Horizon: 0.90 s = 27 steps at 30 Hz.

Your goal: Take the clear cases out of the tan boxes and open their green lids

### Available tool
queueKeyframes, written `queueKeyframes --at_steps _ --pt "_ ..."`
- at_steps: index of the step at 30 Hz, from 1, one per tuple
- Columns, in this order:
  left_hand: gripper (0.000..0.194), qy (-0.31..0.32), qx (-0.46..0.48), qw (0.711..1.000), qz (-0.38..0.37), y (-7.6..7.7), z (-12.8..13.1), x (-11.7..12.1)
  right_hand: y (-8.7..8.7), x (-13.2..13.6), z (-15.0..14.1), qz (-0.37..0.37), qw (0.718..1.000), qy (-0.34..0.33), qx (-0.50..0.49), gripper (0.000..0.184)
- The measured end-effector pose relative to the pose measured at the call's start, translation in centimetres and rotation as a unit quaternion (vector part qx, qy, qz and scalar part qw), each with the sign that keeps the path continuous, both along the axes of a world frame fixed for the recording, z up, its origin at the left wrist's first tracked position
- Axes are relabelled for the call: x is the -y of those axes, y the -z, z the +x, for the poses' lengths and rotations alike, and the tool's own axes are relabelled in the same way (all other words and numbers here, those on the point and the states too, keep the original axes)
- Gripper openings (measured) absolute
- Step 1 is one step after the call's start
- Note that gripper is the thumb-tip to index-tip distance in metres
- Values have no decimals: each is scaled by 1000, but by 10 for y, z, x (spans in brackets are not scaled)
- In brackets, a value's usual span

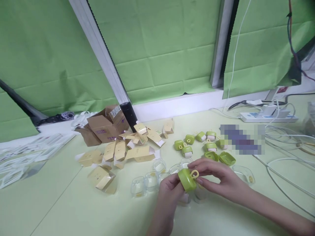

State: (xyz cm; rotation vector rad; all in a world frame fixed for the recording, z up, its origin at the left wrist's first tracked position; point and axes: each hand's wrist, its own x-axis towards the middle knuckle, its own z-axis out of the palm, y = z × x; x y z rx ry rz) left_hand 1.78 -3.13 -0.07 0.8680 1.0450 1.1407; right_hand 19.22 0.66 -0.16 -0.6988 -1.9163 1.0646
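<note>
My left hand (168,193) grips a small rounded green cap (187,181) from its left side, above the table. A pale yellow loop (194,174) sticks out of the cap's right-facing side. My right hand (220,178) closes on the cap from the right, fingertips at its upper edge and thumb beside the loop. Below and behind both hands are several clear plastic cups (138,186), some partly covered by the hands. Beyond them lie several similar green-capped pieces (187,150) with loops, some with whitish bases. One green shell (226,158) lies hollow side up.
Several opened yellow cardboard boxes (140,154) lie left of centre. A brown carton (108,126) and a black cylinder (128,114) stand behind them. White cables (283,167) and a power strip (268,115) occupy the right. White frame-like pieces (31,157) lie far left.
</note>
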Motion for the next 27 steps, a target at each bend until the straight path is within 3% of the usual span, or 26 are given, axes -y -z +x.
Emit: queueKeyframes --at_steps 4,11,18,21,23,24,27 --pt "37 8 4 1000 -5 3 0 -1 -3 2 -1 -28 1000 4 0 20" --pt "33 38 -13 999 -7 14 -6 -4 -5 2 -4 30 999 -5 19 17" --pt "33 65 6 998 -25 2 -3 1 0 4 -3 51 998 23 -1 11" --pt "24 70 -6 997 -31 0 -5 2 -3 6 -1 76 996 -8 45 36" --pt "18 60 -35 998 6 -1 -10 0 -5 6 1 90 993 -35 68 56" --pt "15 49 -62 996 36 -1 -13 -2 -6 4 2 101 992 -38 70 56" --pt "10 -4 -193 974 120 -1 -21 -6 -8 -2 9 151 986 14 66 28"
